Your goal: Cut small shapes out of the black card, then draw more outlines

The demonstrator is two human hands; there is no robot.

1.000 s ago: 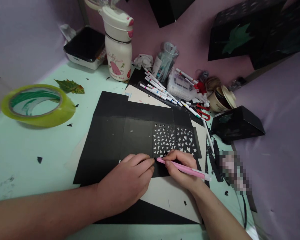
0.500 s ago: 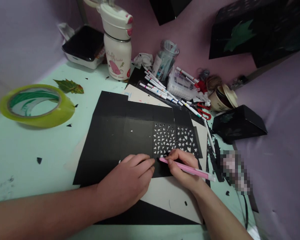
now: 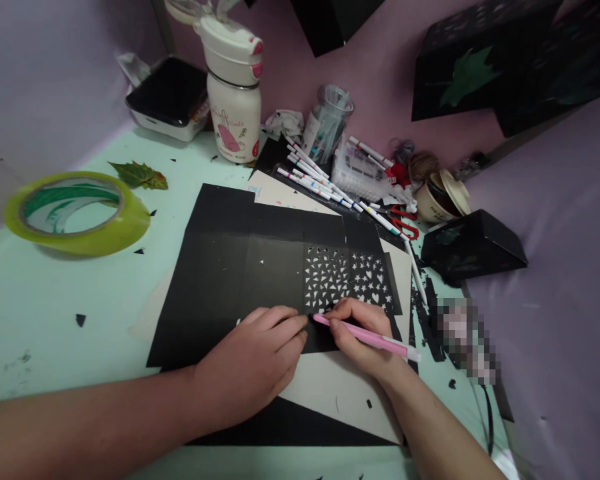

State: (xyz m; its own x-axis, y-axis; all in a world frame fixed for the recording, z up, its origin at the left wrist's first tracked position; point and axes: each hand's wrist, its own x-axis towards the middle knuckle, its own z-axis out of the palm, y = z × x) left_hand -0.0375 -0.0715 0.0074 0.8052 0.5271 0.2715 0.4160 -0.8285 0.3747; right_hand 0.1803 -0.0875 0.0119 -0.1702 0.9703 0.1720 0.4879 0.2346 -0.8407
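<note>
A sheet of black card [image 3: 215,267] lies before me, creased into panels. Small triangles are cut through one panel, stars and hearts through the panel to its right. My right hand [image 3: 363,330] is closed around a slim pink craft knife [image 3: 365,335] in a pen grip. The knife's tip points left and meets the card just below the triangle cut-outs; the blade is too small to make out. My left hand [image 3: 260,350] rests on the card's lower part with nothing in it, fingers laid down and slightly bent, fingertips close to the knife tip.
Clear yellow tape [image 3: 80,243] and a leaf [image 3: 137,177] lie left. Behind the card stand a white bottle [image 3: 235,113], a jar [image 3: 325,127] and several white markers [image 3: 330,187]. Red-handled scissors [image 3: 405,227] and a black box [image 3: 475,247] are right. Pale board [image 3: 340,380] lies underneath.
My right hand and the craft knife have shifted very slightly left along the card. My left hand stays in place. The whole view has moved a little.
</note>
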